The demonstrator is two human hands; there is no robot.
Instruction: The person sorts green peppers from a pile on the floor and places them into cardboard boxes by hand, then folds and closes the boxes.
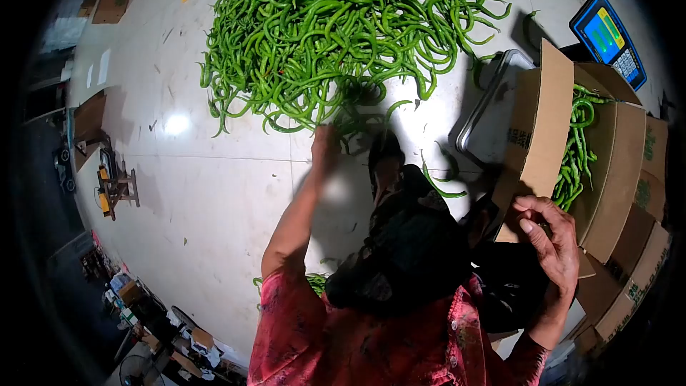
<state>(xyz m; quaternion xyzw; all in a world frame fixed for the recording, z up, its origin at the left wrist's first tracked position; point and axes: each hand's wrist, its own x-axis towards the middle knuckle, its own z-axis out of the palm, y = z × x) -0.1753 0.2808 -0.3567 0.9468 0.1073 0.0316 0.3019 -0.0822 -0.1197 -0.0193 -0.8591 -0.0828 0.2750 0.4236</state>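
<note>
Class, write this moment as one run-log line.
left hand: at near edge of green pepper pile | right hand: beside open carton | inside carton: green peppers | scale display: lit

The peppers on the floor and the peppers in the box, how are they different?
The floor pile spreads loosely over the pale floor; the box peppers sit between cardboard walls. The floor pile looks much bigger than the box peppers you can see. Both are long, green and mostly curvy.
</note>
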